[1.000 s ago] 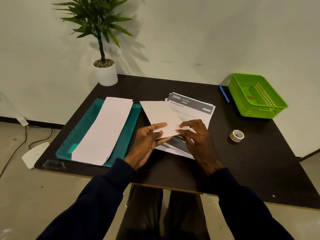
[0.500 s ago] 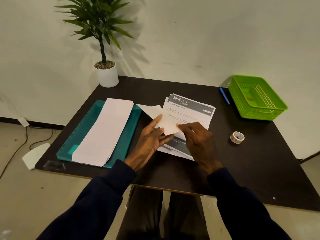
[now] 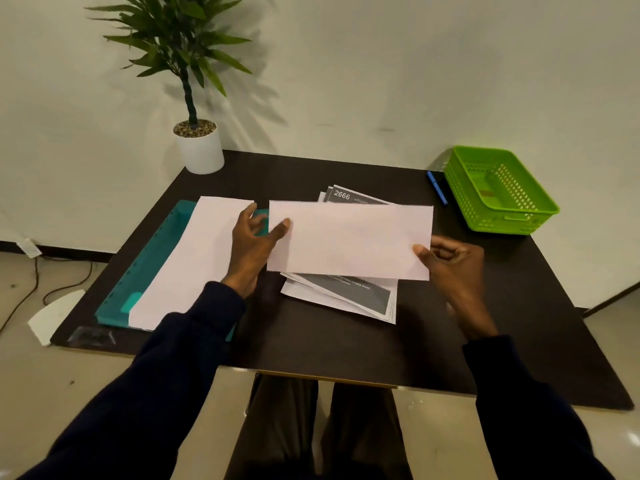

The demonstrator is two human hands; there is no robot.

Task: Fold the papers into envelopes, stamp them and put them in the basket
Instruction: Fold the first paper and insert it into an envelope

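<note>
White folded paper [image 3: 349, 240] runs left-right, left hand [image 3: 252, 244] pinching its left edge, right hand [image 3: 453, 265] pinching the right; green basket [image 3: 516, 223] sits far-right, nearer the right hand.

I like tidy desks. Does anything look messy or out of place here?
The printed sheets under the held envelope lie crooked and fanned out. A white scrap lies on the floor left of the table.

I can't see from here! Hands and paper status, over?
Left hand and right hand pinch folded paper by its ends, over printed sheets. No stamp seen. Green basket far right, pen beside it.
</note>
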